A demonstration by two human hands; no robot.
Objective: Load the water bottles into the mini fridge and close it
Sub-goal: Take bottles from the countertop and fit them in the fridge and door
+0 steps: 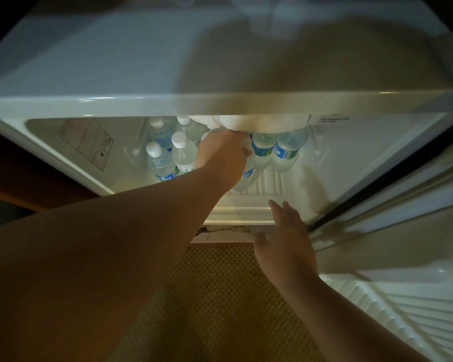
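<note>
Bottles (183, 152) blue-labelled, print unreadable; left hand (221, 155) among them.

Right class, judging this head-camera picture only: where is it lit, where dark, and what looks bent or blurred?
Head view: brightest inside the mini fridge around the water bottles; a broad shadow covers its top; the floor and left forearm are dim; the wide lens bows the fridge's front edge; the door label is too blurred to read.

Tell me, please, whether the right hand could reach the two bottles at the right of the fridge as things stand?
Probably yes: the right hand hovers open at the fridge's front sill, the door is swung wide, and nothing lies between it and the two right-hand bottles.
</note>
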